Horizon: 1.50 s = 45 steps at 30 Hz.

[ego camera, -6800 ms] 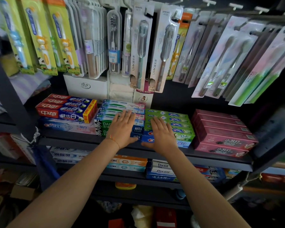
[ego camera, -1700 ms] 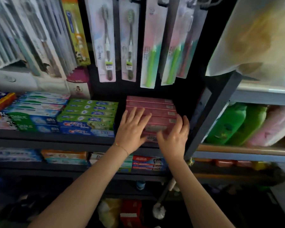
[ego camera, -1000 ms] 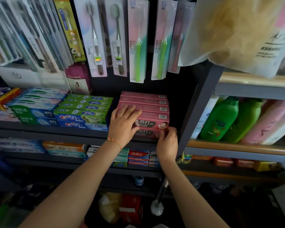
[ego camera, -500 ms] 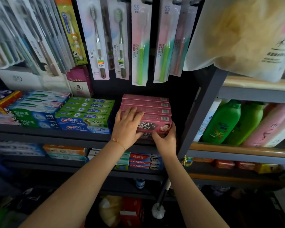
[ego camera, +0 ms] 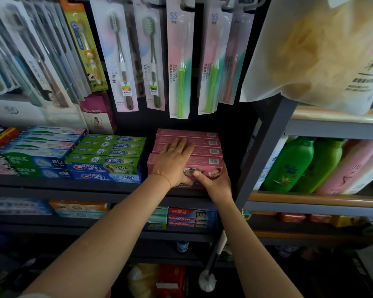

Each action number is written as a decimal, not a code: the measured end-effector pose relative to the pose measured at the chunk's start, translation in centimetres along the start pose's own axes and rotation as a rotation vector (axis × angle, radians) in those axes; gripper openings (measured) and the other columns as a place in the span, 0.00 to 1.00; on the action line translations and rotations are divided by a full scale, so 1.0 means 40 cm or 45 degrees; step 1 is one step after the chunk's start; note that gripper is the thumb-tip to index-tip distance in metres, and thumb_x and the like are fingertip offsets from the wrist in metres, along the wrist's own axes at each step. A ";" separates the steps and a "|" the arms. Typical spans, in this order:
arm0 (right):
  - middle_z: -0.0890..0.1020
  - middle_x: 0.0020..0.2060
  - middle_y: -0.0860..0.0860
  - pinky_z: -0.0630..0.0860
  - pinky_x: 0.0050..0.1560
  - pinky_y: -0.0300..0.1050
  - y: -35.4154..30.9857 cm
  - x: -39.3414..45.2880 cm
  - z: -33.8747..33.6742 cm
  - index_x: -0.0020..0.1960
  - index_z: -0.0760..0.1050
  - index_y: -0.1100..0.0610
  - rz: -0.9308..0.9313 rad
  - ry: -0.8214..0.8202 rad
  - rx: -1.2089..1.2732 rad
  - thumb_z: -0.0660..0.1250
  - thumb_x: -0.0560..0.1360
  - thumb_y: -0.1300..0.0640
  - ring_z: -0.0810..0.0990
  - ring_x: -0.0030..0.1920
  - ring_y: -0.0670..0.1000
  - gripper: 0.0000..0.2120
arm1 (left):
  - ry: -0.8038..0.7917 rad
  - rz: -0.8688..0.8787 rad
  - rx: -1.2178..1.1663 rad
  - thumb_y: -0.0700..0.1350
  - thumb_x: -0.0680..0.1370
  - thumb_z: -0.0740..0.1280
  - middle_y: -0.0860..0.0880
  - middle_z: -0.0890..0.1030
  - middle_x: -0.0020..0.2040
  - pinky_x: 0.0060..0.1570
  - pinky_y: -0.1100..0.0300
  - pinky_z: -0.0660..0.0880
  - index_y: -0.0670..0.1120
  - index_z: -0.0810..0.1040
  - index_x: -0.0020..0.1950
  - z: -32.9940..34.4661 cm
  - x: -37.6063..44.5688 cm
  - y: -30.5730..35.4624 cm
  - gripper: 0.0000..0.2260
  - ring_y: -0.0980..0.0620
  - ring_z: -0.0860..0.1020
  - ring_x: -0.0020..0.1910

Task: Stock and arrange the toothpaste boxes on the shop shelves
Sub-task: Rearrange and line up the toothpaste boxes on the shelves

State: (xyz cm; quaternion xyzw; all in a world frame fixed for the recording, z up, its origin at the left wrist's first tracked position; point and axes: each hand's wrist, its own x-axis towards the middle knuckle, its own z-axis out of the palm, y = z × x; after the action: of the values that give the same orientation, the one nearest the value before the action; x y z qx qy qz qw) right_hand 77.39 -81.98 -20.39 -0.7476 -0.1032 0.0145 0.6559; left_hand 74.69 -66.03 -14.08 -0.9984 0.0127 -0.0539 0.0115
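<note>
- Pink toothpaste boxes, right of the green Crest boxes: squaring step.
- Left hand presses flat; right hand grips the front box.
- Next, probably: push flush.

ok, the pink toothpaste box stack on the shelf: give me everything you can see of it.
The stack of pink cardboard toothpaste boxes lies flat on the dark metal shelf, long sides facing out, right of the green and blue Crest boxes. Four rows recede front to back, each with a white barcode near its right end. The front box shows dark Chinese lettering and a small face picture. The left hand rests flat on top, fingers straight; the right hand grips the front right corner, thumb on the front face.
</note>
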 end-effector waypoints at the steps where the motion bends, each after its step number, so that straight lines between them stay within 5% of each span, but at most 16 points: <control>1: 0.81 0.56 0.44 0.76 0.60 0.39 0.003 0.003 0.000 0.70 0.68 0.51 0.008 -0.002 -0.002 0.81 0.65 0.50 0.80 0.55 0.39 0.38 | 0.005 0.000 0.002 0.66 0.67 0.74 0.45 0.50 0.82 0.78 0.47 0.49 0.50 0.46 0.81 0.001 -0.001 -0.001 0.54 0.44 0.49 0.80; 10: 0.81 0.57 0.43 0.76 0.62 0.47 0.010 0.007 0.022 0.69 0.68 0.46 0.032 -0.024 -0.037 0.80 0.63 0.42 0.80 0.57 0.42 0.39 | 0.011 0.002 -0.002 0.67 0.67 0.74 0.45 0.51 0.82 0.78 0.48 0.48 0.50 0.48 0.81 0.000 -0.006 -0.030 0.53 0.44 0.50 0.80; 21: 0.79 0.56 0.41 0.75 0.59 0.39 -0.005 0.003 0.057 0.70 0.66 0.49 0.044 -0.039 -0.045 0.79 0.66 0.48 0.79 0.56 0.40 0.37 | 0.006 -0.007 0.032 0.68 0.66 0.73 0.45 0.50 0.82 0.78 0.47 0.49 0.51 0.48 0.81 0.007 -0.009 -0.069 0.54 0.44 0.50 0.80; 30: 0.80 0.58 0.43 0.75 0.61 0.44 -0.011 -0.001 0.064 0.70 0.67 0.48 0.052 -0.046 -0.023 0.79 0.64 0.43 0.79 0.58 0.42 0.38 | 0.000 -0.011 0.041 0.68 0.66 0.73 0.45 0.50 0.82 0.78 0.46 0.49 0.50 0.47 0.81 0.006 -0.013 -0.074 0.54 0.44 0.50 0.80; 36: 0.79 0.56 0.39 0.73 0.51 0.27 -0.024 -0.037 0.066 0.71 0.65 0.49 0.029 0.010 -0.042 0.79 0.67 0.48 0.78 0.53 0.32 0.38 | 0.004 -0.018 0.045 0.69 0.67 0.72 0.45 0.50 0.82 0.78 0.47 0.49 0.51 0.47 0.81 0.006 -0.014 -0.073 0.53 0.44 0.50 0.80; 45: 0.79 0.58 0.41 0.76 0.61 0.42 0.002 -0.115 0.073 0.72 0.66 0.46 0.029 0.085 -0.067 0.71 0.73 0.59 0.77 0.59 0.40 0.30 | 0.014 -0.010 0.077 0.70 0.67 0.70 0.45 0.50 0.82 0.78 0.48 0.48 0.50 0.44 0.81 0.001 -0.021 -0.072 0.54 0.44 0.50 0.80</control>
State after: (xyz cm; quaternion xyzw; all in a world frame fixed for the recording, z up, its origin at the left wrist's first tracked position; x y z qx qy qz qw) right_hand 72.43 -79.94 -21.40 -0.7658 -0.0730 -0.0058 0.6389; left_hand 73.94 -63.13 -14.12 -0.9973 0.0073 -0.0598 0.0415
